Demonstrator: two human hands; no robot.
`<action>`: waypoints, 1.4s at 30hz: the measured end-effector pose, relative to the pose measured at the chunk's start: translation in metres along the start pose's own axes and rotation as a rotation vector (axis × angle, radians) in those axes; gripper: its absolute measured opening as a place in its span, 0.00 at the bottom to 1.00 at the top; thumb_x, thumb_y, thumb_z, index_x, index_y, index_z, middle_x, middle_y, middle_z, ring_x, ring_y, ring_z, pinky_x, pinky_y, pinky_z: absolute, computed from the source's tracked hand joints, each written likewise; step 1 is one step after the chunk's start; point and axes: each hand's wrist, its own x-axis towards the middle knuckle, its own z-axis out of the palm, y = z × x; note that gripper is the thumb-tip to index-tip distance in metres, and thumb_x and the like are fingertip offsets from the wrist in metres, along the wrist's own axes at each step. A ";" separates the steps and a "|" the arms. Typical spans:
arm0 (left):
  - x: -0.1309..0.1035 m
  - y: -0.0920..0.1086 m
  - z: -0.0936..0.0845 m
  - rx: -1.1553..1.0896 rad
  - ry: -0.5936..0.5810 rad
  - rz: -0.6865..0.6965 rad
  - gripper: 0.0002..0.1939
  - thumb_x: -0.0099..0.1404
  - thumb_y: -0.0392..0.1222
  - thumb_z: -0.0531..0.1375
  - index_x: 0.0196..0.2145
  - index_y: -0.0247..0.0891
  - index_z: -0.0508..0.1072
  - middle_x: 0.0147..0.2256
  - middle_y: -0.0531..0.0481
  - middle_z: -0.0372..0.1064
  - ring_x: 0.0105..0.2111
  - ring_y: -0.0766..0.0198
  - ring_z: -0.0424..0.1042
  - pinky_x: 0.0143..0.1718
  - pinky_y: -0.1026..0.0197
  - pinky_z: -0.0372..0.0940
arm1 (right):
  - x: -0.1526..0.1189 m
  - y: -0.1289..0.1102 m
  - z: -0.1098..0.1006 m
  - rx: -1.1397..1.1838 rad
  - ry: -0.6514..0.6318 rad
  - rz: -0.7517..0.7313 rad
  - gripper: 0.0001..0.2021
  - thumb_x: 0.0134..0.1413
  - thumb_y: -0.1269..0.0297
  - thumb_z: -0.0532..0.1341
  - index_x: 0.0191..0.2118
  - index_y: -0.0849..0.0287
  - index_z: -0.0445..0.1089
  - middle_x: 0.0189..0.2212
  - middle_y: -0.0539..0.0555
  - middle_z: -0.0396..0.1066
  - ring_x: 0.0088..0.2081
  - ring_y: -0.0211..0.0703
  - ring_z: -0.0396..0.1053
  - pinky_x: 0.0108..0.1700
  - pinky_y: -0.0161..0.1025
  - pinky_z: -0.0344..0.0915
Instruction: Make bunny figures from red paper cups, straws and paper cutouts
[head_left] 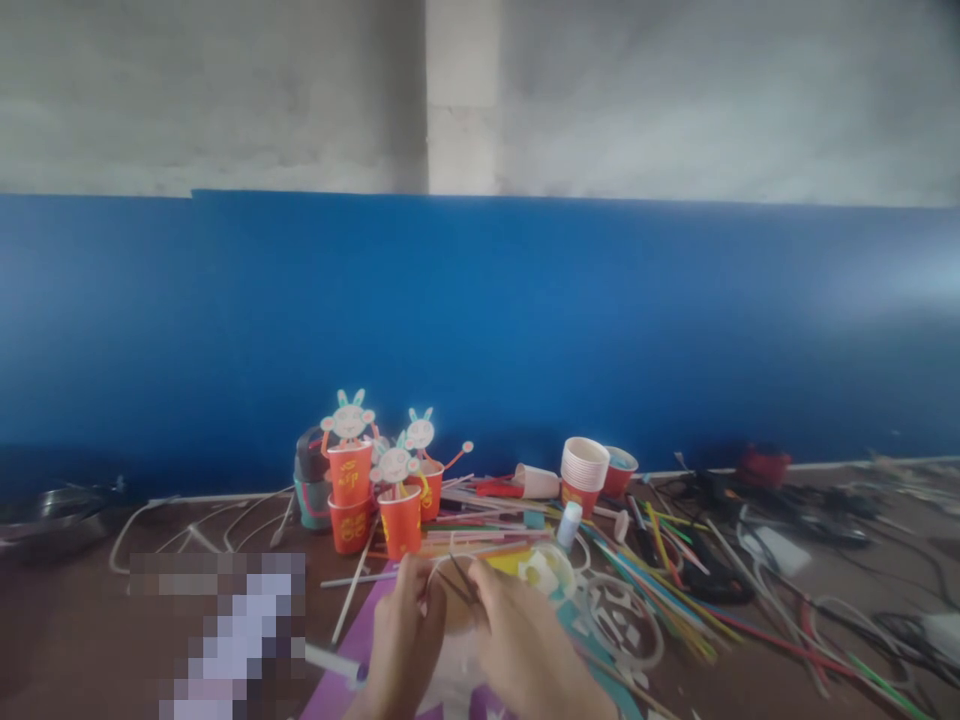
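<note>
Low in the middle of the head view, my left hand (405, 635) and my right hand (517, 640) are close together, both with bent, closed fingers. A thin dark strip (459, 580) shows between the fingertips, at the right hand's fingers. Behind it arcs a pale curved edge (452, 560); blur hides what it belongs to. What the left fingers pinch is hidden. Under the hands lie a purple sheet (341, 665) and a teal sheet (619, 690). Just beyond them stands a red paper cup (400, 525) with a white paper rabbit face (395, 464) on top.
More red cups (350, 525) with rabbit figures stand at the back left. A stack of paper cups (584, 470) and a glue stick (569, 525) are right of centre. Coloured pipe cleaners (660, 580), a clear tape ring (622, 620) and cables (862, 620) cover the right side.
</note>
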 end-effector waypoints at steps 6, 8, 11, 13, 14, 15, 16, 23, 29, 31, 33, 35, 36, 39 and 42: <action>0.001 0.002 0.001 0.066 0.046 0.022 0.09 0.65 0.47 0.52 0.32 0.42 0.68 0.28 0.49 0.78 0.29 0.57 0.78 0.27 0.63 0.67 | 0.011 0.010 -0.006 0.223 -0.084 0.126 0.15 0.44 0.80 0.54 0.36 0.62 0.72 0.28 0.53 0.77 0.30 0.40 0.73 0.28 0.30 0.59; 0.001 0.002 0.001 0.070 0.046 0.016 0.09 0.65 0.47 0.52 0.32 0.42 0.68 0.28 0.49 0.78 0.28 0.57 0.78 0.26 0.64 0.67 | 0.011 0.011 -0.007 0.239 -0.085 0.129 0.14 0.45 0.79 0.54 0.36 0.62 0.72 0.29 0.53 0.77 0.31 0.40 0.73 0.29 0.30 0.60; 0.001 0.000 0.001 0.019 0.013 0.014 0.10 0.65 0.48 0.51 0.34 0.42 0.69 0.29 0.48 0.78 0.29 0.58 0.78 0.26 0.64 0.68 | 0.004 0.006 -0.004 0.097 -0.010 0.027 0.17 0.46 0.80 0.54 0.41 0.61 0.72 0.36 0.56 0.77 0.39 0.45 0.74 0.38 0.33 0.62; 0.001 -0.002 0.001 -0.012 -0.002 0.020 0.11 0.66 0.48 0.51 0.34 0.41 0.69 0.30 0.47 0.78 0.29 0.58 0.78 0.26 0.64 0.68 | 0.000 0.001 -0.001 -0.015 -0.014 0.003 0.21 0.46 0.81 0.53 0.45 0.59 0.71 0.39 0.58 0.76 0.43 0.48 0.73 0.41 0.36 0.62; 0.001 -0.003 0.001 -0.019 -0.004 0.020 0.11 0.66 0.47 0.51 0.34 0.41 0.69 0.31 0.47 0.78 0.29 0.58 0.78 0.26 0.64 0.68 | -0.001 0.000 0.000 -0.046 -0.022 0.003 0.21 0.46 0.82 0.53 0.45 0.59 0.70 0.40 0.58 0.76 0.43 0.49 0.73 0.42 0.37 0.62; 0.000 -0.003 0.001 -0.021 -0.005 0.021 0.11 0.66 0.47 0.51 0.34 0.41 0.69 0.31 0.47 0.78 0.30 0.58 0.78 0.26 0.64 0.68 | -0.001 0.000 0.000 -0.046 -0.027 0.005 0.21 0.46 0.82 0.53 0.45 0.59 0.70 0.40 0.58 0.76 0.43 0.49 0.73 0.41 0.37 0.62; 0.000 -0.003 0.001 -0.019 -0.004 0.022 0.11 0.66 0.47 0.51 0.35 0.41 0.69 0.32 0.46 0.78 0.31 0.57 0.78 0.27 0.64 0.68 | 0.001 0.001 -0.001 -0.015 -0.026 0.004 0.21 0.46 0.81 0.53 0.45 0.59 0.71 0.39 0.57 0.77 0.42 0.48 0.74 0.40 0.36 0.62; 0.000 0.002 0.001 0.028 0.003 0.020 0.10 0.65 0.46 0.51 0.34 0.41 0.69 0.30 0.47 0.78 0.32 0.56 0.78 0.30 0.62 0.69 | 0.011 0.015 -0.008 0.184 -0.076 0.091 0.14 0.46 0.78 0.54 0.37 0.62 0.73 0.29 0.54 0.77 0.33 0.43 0.74 0.30 0.32 0.61; 0.001 -0.003 0.001 0.004 0.019 0.008 0.08 0.63 0.44 0.52 0.34 0.41 0.69 0.29 0.48 0.78 0.29 0.57 0.78 0.26 0.63 0.68 | -0.001 -0.003 -0.004 -0.102 -0.025 0.027 0.21 0.44 0.80 0.55 0.45 0.61 0.70 0.39 0.60 0.76 0.42 0.49 0.74 0.40 0.36 0.62; 0.001 -0.002 0.001 0.012 0.021 0.018 0.08 0.63 0.44 0.52 0.34 0.41 0.69 0.29 0.48 0.78 0.29 0.57 0.78 0.28 0.63 0.69 | 0.001 -0.002 -0.005 -0.023 -0.022 0.022 0.18 0.45 0.79 0.55 0.43 0.60 0.71 0.38 0.58 0.77 0.41 0.47 0.74 0.39 0.34 0.63; 0.001 0.000 0.001 0.023 0.027 0.036 0.09 0.64 0.45 0.52 0.34 0.41 0.69 0.29 0.47 0.78 0.29 0.57 0.78 0.29 0.62 0.69 | 0.006 0.004 -0.007 0.132 -0.040 0.052 0.13 0.46 0.78 0.55 0.37 0.61 0.72 0.33 0.55 0.77 0.36 0.44 0.74 0.34 0.32 0.62; 0.000 0.002 0.001 0.033 0.032 0.050 0.09 0.64 0.46 0.52 0.33 0.41 0.69 0.29 0.47 0.78 0.30 0.56 0.78 0.29 0.61 0.69 | 0.011 0.011 -0.009 0.256 -0.089 0.125 0.10 0.46 0.77 0.55 0.32 0.61 0.71 0.27 0.52 0.76 0.30 0.41 0.73 0.28 0.30 0.60; 0.000 0.003 0.001 0.038 0.034 0.054 0.10 0.64 0.47 0.52 0.32 0.41 0.69 0.28 0.47 0.78 0.30 0.56 0.78 0.29 0.62 0.69 | 0.013 0.014 -0.009 0.282 -0.112 0.158 0.09 0.45 0.77 0.55 0.31 0.62 0.71 0.25 0.52 0.76 0.28 0.40 0.73 0.26 0.30 0.59; 0.000 0.002 0.001 0.037 0.028 0.043 0.10 0.64 0.47 0.52 0.32 0.41 0.69 0.29 0.47 0.78 0.30 0.56 0.78 0.28 0.62 0.69 | 0.011 0.015 -0.008 0.241 -0.077 0.110 0.12 0.45 0.78 0.54 0.34 0.62 0.72 0.29 0.54 0.77 0.32 0.42 0.74 0.30 0.31 0.62; 0.000 -0.002 0.001 0.015 0.025 0.038 0.09 0.63 0.45 0.53 0.34 0.41 0.70 0.30 0.48 0.78 0.30 0.57 0.78 0.26 0.63 0.69 | 0.003 0.007 -0.004 0.033 -0.009 0.003 0.19 0.45 0.80 0.52 0.42 0.60 0.72 0.37 0.57 0.77 0.41 0.47 0.74 0.39 0.35 0.64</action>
